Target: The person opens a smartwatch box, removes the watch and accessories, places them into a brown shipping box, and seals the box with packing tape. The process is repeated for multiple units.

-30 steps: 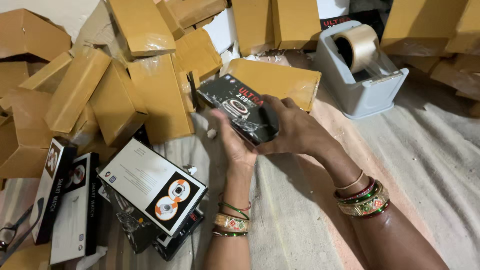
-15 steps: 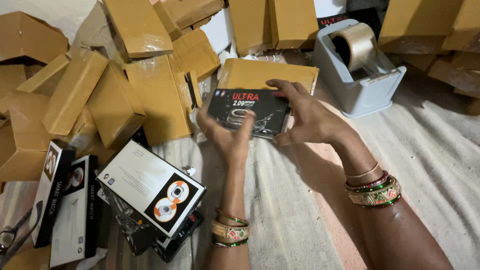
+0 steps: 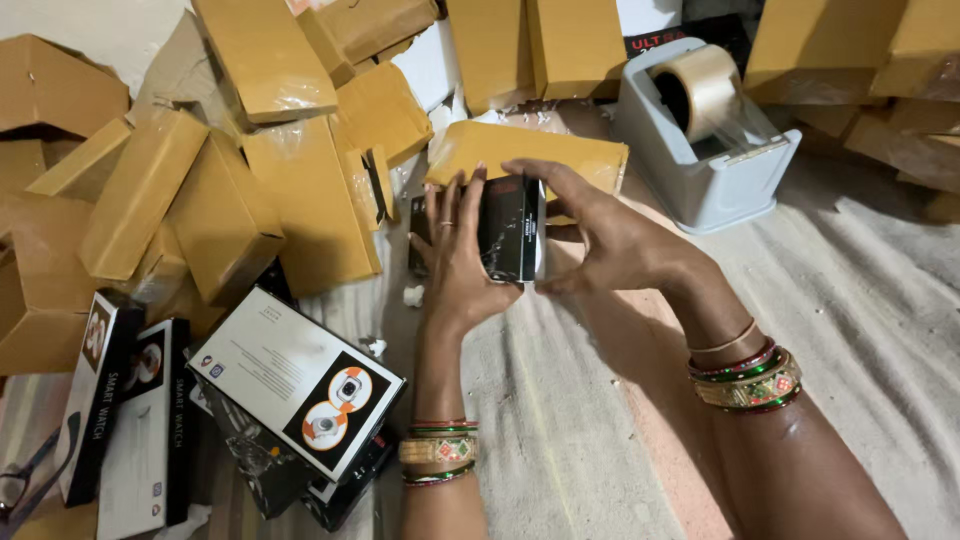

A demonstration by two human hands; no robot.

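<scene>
Head view: both hands grip one small black product box [image 3: 512, 228] held on edge above the cloth-covered floor [image 3: 860, 300] — the left hand [image 3: 455, 258] closed against its near face, the right hand [image 3: 610, 240] clasping top and far side. Just behind lies a brown cardboard parcel [image 3: 520, 150]; a grey tape dispenser [image 3: 705, 150] stands to the right — stacked white watch boxes [image 3: 290, 380] lie lower left.

I see warm, even indoor light; soft shadows fall beside both forearms on the cloth. Glare glints off the tape roll [image 3: 697, 92]. Focus is sharp, with slight edge stretching.
</scene>
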